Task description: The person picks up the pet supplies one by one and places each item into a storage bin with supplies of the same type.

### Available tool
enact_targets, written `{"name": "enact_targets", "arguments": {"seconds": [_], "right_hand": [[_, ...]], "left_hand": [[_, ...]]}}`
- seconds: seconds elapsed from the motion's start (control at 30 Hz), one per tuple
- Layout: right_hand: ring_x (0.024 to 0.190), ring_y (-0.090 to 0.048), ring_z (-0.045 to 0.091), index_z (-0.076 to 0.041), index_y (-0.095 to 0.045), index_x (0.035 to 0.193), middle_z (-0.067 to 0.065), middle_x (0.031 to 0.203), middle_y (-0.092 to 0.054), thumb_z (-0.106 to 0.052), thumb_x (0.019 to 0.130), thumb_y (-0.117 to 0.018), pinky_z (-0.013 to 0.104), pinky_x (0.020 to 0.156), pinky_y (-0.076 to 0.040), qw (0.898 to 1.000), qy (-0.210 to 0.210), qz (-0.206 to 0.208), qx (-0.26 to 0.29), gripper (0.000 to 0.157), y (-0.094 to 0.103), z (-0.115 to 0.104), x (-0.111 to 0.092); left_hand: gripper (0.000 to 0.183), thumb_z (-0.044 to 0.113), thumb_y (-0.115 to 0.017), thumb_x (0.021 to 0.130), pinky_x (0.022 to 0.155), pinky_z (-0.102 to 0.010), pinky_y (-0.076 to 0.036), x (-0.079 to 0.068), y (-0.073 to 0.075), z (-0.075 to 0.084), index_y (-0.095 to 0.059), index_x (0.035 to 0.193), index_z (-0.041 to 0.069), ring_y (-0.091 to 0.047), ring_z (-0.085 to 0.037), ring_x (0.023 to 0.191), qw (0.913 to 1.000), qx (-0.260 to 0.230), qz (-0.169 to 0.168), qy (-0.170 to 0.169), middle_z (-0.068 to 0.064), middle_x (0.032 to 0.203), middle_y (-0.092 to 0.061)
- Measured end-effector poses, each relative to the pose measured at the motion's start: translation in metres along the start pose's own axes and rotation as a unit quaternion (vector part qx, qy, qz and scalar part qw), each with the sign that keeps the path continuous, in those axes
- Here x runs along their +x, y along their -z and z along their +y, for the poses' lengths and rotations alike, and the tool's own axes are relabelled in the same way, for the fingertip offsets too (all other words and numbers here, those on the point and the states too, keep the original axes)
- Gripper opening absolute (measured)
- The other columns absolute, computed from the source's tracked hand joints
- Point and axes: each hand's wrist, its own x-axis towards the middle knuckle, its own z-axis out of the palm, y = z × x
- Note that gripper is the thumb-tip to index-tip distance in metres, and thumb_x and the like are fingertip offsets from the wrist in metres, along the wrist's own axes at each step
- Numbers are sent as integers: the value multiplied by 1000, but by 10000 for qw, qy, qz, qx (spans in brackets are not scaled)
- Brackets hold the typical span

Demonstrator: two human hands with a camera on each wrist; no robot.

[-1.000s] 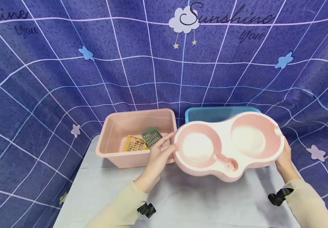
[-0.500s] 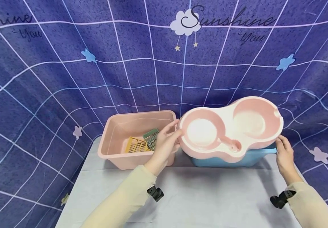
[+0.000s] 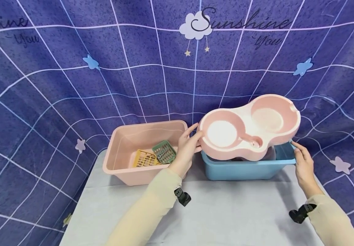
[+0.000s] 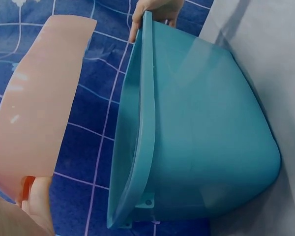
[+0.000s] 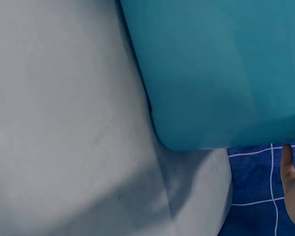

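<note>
My left hand (image 3: 187,148) grips the left end of a pink double pet bowl (image 3: 247,116), which has two round wells and a small channel between them. The bowl is held tilted above a blue bin (image 3: 241,171). In the left wrist view, the bowl's smooth side (image 4: 44,93) is apart from the bin's rim (image 4: 146,108), and my fingers hold its lower end. At the bin's right end my right hand (image 3: 304,167) holds the rim, fingers over the edge. Something greyish (image 3: 270,153) shows inside the bin, mostly hidden beneath the bowl.
Left of the blue bin stands a pink bin (image 3: 146,171) holding a yellow slotted scoop (image 3: 146,158) and a green slotted one (image 3: 164,152). Both bins stand on a pale cloth-covered table (image 3: 226,212). A blue patterned curtain (image 3: 152,78) hangs behind and at the sides.
The pink bowl has moved back and up, uncovering the blue bin's front and right end. My left hand went with it; my right hand left the bowl and came to the bin's rim.
</note>
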Motion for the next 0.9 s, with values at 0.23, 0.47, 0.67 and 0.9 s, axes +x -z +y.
{"name": "enact_targets", "arguments": {"seconds": [0.23, 0.47, 0.67, 0.9], "right_hand": [[94, -48, 3, -21, -62, 136, -17, 111, -56, -22, 105, -45, 8, 73, -40, 9999, -41, -84, -135, 35, -3, 1, -1], [90, -51, 3, -20, -64, 133, -16, 108, -59, -19, 105, -46, 8, 70, -42, 9997, -98, -2, 223, 34, 2, 0, 0], [90, -50, 3, -21, -64, 134, -17, 110, -59, -21, 105, -47, 7, 69, -42, 9999, -131, 22, 87, 33, 2, 0, -1], [100, -50, 2, -21, -62, 136, -16, 118, -57, -25, 105, -47, 7, 74, -41, 9999, -62, -85, 117, 34, 1, 0, -1]], "left_hand": [[53, 16, -71, 87, 75, -31, -56, 15, -6, -4, -59, 139, 18, -64, -10, 75, 9994, -38, 282, 192, -2, 88, -66], [55, 19, -74, 85, 85, -40, -56, 26, -17, -11, -60, 138, 16, -68, -18, 89, 9990, -106, 293, 330, -11, 106, -70], [52, 19, -74, 86, 87, -41, -55, 31, -12, -20, -61, 136, 17, -69, -23, 96, 9986, -77, 257, 462, -11, 107, -70], [54, 19, -74, 86, 86, -41, -55, 40, -10, -29, -60, 138, 16, -68, -17, 88, 9988, 63, 156, 455, -8, 103, -70]]}}
